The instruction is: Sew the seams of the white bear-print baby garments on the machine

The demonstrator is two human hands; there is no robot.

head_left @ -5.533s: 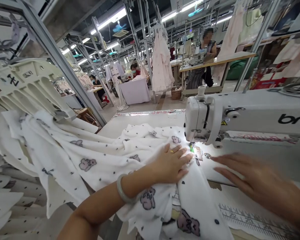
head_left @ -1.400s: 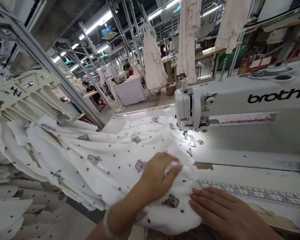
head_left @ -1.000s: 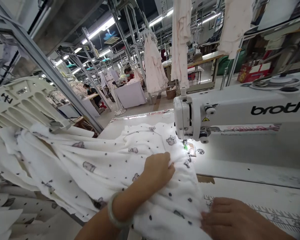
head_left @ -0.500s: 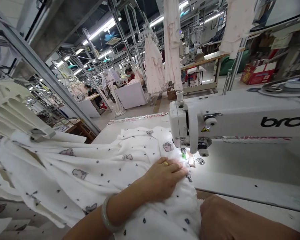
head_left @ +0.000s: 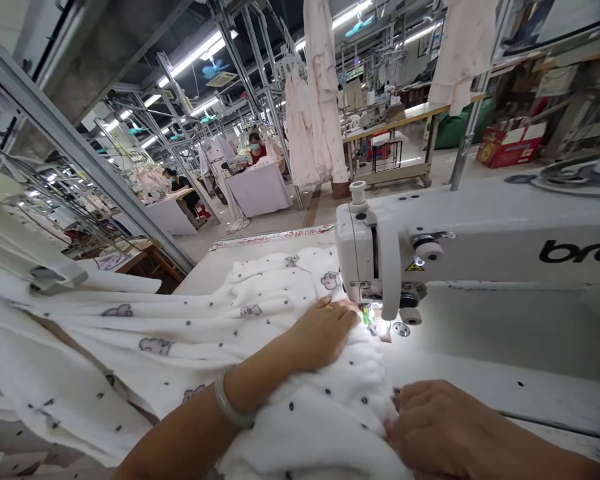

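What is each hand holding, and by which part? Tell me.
The left hand lies flat on the white printed fabric beside the sewing machine needle, pressing, not gripping. The right hand pinches the fabric's bunched near edge.

Hidden bits near sewing machine [head_left: 460,247]
Needle under machine head was too small to tell; right hand [head_left: 445,427] fingertips tucked under fabric [head_left: 260,333]; machine's brand name cut off at right edge.
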